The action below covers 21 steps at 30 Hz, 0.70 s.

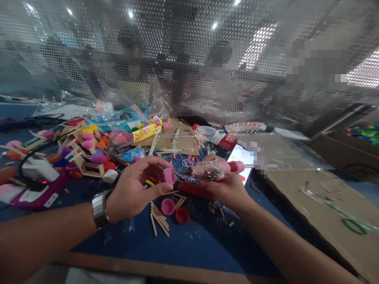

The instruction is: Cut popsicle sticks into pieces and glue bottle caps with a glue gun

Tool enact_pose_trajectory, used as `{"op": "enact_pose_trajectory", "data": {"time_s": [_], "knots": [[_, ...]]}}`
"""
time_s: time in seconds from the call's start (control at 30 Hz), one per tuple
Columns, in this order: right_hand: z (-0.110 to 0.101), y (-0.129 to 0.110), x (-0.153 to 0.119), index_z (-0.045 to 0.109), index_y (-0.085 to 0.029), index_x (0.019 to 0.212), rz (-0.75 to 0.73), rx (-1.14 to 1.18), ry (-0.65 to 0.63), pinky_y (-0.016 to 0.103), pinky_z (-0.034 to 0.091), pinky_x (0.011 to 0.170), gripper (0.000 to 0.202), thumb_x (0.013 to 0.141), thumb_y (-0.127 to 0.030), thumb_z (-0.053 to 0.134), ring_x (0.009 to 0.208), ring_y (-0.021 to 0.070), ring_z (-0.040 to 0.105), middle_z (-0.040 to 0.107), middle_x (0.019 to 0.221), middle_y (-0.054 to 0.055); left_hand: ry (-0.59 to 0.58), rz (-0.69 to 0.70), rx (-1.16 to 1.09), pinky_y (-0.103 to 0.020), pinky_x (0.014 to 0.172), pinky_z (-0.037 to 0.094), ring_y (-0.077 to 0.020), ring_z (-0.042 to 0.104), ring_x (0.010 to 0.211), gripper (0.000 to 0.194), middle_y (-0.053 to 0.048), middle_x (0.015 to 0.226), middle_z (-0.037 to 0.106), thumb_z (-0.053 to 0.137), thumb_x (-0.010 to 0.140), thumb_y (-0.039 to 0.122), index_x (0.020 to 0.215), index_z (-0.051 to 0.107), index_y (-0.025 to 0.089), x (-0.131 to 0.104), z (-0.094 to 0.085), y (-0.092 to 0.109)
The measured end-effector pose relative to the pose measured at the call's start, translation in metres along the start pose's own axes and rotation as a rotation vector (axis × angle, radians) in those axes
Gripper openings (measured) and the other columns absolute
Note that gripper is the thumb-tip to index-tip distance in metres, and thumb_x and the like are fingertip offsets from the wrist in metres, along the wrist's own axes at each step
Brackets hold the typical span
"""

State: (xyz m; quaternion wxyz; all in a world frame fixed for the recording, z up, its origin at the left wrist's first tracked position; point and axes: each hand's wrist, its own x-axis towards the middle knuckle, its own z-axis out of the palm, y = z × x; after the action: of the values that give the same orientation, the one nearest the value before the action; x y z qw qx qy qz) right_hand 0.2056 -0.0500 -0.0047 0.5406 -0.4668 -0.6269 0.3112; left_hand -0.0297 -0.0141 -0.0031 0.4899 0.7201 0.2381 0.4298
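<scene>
My left hand (134,189) pinches a pink bottle cap (169,176) between thumb and fingers. Across from it, my right hand (223,189) is closed round a pink hot glue gun (211,169), its front crusted with dried glue. The dark nozzle points left, close to the cap; I cannot tell whether the two touch. Below the hands, a magenta cap (168,206) and a red cap (182,215) lie on the blue tabletop (189,248). Several short wooden sticks (160,219) are beside them.
Small wooden frames with coloured caps (89,157) are heaped at left, near a purple device (41,193). A bottle (217,137) lies behind my right hand, by a lit phone (241,157). Cardboard (314,213) covers the right side. A perforated metal screen (183,59) stands behind.
</scene>
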Motion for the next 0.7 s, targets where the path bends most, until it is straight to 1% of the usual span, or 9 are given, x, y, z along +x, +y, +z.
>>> {"op": "enact_pose_trajectory", "data": {"time_s": [0.1,0.27,0.37,0.57,0.7], "knots": [[-0.0003,0.0016,-0.0013,0.060,-0.024,0.080,0.003,0.002,-0.005,0.035,0.056,0.065,0.022,0.067,-0.030,0.077,0.069,0.0217,0.066,0.073,0.078,0.004,-0.013,0.005,0.009,-0.024,0.071,0.058,-0.0141,0.067,0.080,0.035,-0.005,0.092,0.070,0.079,0.081,0.024,0.111,0.063,0.018,-0.0007,-0.0001,-0.0002],[-0.0012,0.0062,-0.0028,0.061,-0.023,0.080,-0.022,-0.004,0.000,0.032,0.054,0.061,0.021,0.069,-0.029,0.077,0.067,0.0199,0.065,0.070,0.076,0.003,-0.024,0.029,0.010,-0.024,0.070,0.058,-0.0143,0.068,0.081,0.034,-0.005,0.093,0.070,0.080,0.081,0.022,0.110,0.064,0.018,-0.0008,0.0007,-0.0002],[-0.0007,0.0067,-0.0027,0.062,-0.023,0.079,-0.032,-0.022,0.007,0.031,0.053,0.061,0.018,0.070,-0.028,0.076,0.066,0.0191,0.064,0.069,0.076,0.003,-0.027,0.040,0.015,-0.024,0.070,0.058,-0.0138,0.068,0.080,0.034,-0.004,0.092,0.070,0.080,0.080,0.022,0.110,0.064,0.019,-0.0005,0.0008,0.0000],[0.0004,0.0063,-0.0028,0.059,-0.023,0.079,-0.022,-0.028,-0.001,0.030,0.050,0.057,0.020,0.069,-0.029,0.076,0.064,0.0186,0.061,0.066,0.072,0.002,-0.030,0.038,0.025,-0.025,0.070,0.058,-0.0145,0.068,0.080,0.034,-0.005,0.092,0.070,0.080,0.080,0.023,0.110,0.064,0.018,-0.0003,-0.0003,-0.0002],[0.0008,0.0044,-0.0028,0.060,-0.023,0.079,-0.015,-0.034,-0.020,0.031,0.050,0.057,0.021,0.070,-0.033,0.075,0.064,0.0191,0.061,0.067,0.074,0.003,-0.022,0.044,0.035,-0.025,0.071,0.058,-0.0151,0.068,0.082,0.034,-0.005,0.094,0.070,0.080,0.080,0.024,0.110,0.064,0.019,0.0001,-0.0003,-0.0002]]}}
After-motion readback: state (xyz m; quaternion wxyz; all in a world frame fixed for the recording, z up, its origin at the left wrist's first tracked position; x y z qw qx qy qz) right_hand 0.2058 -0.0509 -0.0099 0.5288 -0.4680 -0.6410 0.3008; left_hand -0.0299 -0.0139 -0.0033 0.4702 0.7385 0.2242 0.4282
